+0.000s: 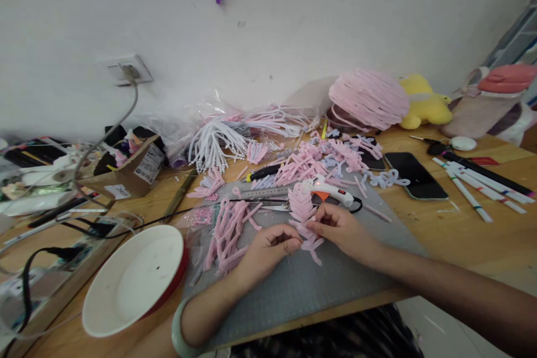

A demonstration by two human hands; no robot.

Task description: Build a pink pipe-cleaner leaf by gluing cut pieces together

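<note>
A pink leaf-like piece made of fuzzy pipe cleaners stands over the grey cutting mat, its short strands layered in V shapes. My right hand pinches its right edge low down between thumb and fingers. At the lower left edge, the thumb and forefinger of my left hand close on the piece; the exact grip is partly hidden. Just behind lies a white hot glue gun with an orange trigger and a small lit light. Scissors and a steel ruler lie behind the hands.
Cut pink pipe cleaners lie left of my hands, with more heaped behind. A white-and-red bowl sits at left beside a power strip. Phone and marker pens lie at right. A black cable crosses the table.
</note>
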